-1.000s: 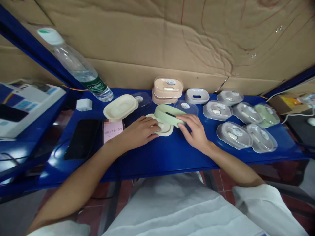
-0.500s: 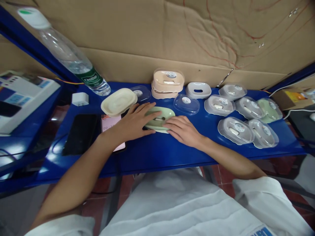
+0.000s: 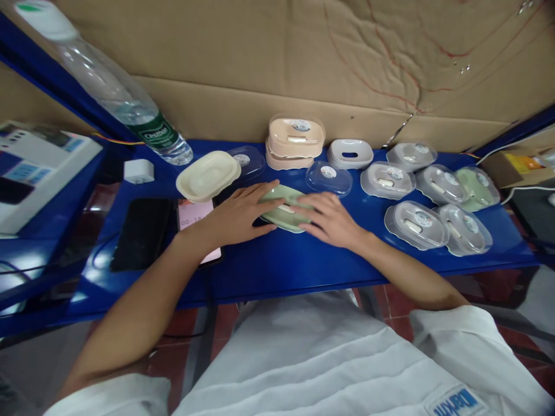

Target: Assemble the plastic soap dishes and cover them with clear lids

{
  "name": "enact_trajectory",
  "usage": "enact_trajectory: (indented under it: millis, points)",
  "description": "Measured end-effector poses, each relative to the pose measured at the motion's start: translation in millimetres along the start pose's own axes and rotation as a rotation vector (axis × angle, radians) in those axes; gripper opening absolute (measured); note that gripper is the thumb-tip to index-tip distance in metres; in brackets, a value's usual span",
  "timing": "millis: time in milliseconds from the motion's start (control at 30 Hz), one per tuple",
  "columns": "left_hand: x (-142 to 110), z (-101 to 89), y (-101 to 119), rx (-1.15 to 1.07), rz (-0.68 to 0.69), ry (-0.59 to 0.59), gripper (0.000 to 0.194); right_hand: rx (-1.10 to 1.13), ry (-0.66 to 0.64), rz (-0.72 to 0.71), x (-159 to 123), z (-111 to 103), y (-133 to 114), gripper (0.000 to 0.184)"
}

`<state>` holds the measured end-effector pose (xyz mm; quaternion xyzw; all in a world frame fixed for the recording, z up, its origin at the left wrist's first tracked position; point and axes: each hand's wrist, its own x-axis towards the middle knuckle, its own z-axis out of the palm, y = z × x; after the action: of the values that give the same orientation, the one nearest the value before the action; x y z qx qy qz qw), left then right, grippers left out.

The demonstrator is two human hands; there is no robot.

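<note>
A light green oval soap dish [image 3: 284,218] lies on the blue table in front of me, with a narrow white strip [image 3: 287,209] across its middle slot. My left hand [image 3: 243,212] grips the dish's left end, thumb at the near edge and fingers along the far edge. Over the right end, my right hand [image 3: 329,218] has its fingers stretched out and somewhat apart, slightly blurred; whether they touch the surface is hard to tell. A cream oval tray [image 3: 208,176] rests just left and behind, partly over a clear lid [image 3: 246,163].
Behind the hands stand stacked peach soap dishes [image 3: 296,138], a white slotted dish [image 3: 350,155] and a clear lid [image 3: 328,178]. Several lidded dishes [image 3: 417,225] are at the right. Leftward are a phone [image 3: 211,256], a black slab [image 3: 142,234], a white adapter [image 3: 139,171] and a water bottle [image 3: 125,104].
My right hand's fingers have loosened from the dish's middle and shifted slightly right. The white strip now spans the slot, where a dark gap showed earlier. My left hand keeps its hold.
</note>
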<state>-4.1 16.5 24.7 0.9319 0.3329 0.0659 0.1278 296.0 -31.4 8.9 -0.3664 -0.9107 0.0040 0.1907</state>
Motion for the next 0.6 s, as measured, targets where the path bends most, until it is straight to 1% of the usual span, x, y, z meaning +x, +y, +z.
enact_trajectory:
  millis: [67, 100, 167, 200, 267, 367, 433, 500, 567, 600]
  points:
    - [-1, -3.8, 2, -0.003, -0.014, -0.003, 0.059, -0.056, 0.057, 0.206, -2, -5, 15, 0.054]
    - [-1, -5.8, 4, 0.0, -0.027, -0.001, 0.061, -0.093, 0.063, 0.317, -3, -7, 23, 0.057]
    - [0, -9.1, 7, 0.009, -0.074, 0.015, 0.066, -0.147, 0.021, 0.48, -7, -7, 34, 0.062]
    - [1, -10.3, 9, 0.012, -0.106, 0.027, 0.071, -0.159, -0.012, 0.519, -8, -6, 37, 0.063]
    - [3, -11.9, 12, 0.015, -0.171, 0.05, 0.082, -0.152, -0.061, 0.542, -10, -3, 39, 0.062]
    - [5, -12.9, 14, 0.017, -0.224, 0.056, 0.094, -0.084, -0.082, 0.556, -11, -2, 36, 0.065]
    - [4, -13.4, 14, 0.012, -0.228, 0.046, 0.097, -0.021, -0.075, 0.566, -11, -5, 37, 0.066]
    - [3, -13.7, 14, -0.002, -0.216, 0.021, 0.095, 0.026, -0.038, 0.552, -12, -9, 41, 0.061]
    - [1, -13.8, 12, -0.026, -0.202, -0.015, 0.094, 0.029, 0.01, 0.537, -12, -12, 49, 0.057]
    - [0, -13.8, 11, -0.039, -0.196, -0.032, 0.094, 0.022, 0.01, 0.533, -13, -13, 52, 0.059]
